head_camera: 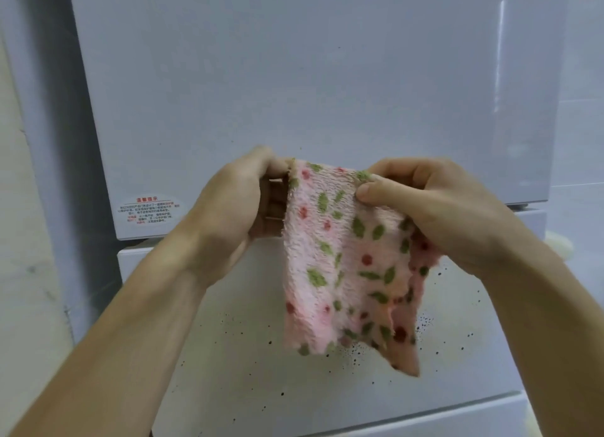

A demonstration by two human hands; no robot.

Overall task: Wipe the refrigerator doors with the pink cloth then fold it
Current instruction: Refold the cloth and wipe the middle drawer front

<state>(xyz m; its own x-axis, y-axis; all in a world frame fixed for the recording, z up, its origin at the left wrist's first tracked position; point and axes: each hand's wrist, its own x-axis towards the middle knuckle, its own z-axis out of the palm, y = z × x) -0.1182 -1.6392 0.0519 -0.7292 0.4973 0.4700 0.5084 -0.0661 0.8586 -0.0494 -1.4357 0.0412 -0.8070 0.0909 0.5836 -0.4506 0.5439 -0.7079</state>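
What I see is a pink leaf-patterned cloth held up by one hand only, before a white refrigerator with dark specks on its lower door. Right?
The head view shows two hands, not one: the left hand grips the pink cloth at its upper left edge, the right hand pinches its upper right. The white refrigerator and the specks on its lower door stand.

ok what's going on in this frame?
A person holds the pink cloth up in front of the refrigerator, the left hand pinching its top left edge and the right hand its top right. The cloth hangs loose, not neatly folded. Dark specks dot the lower door; the upper door looks clean, so the wiping looks unfinished.
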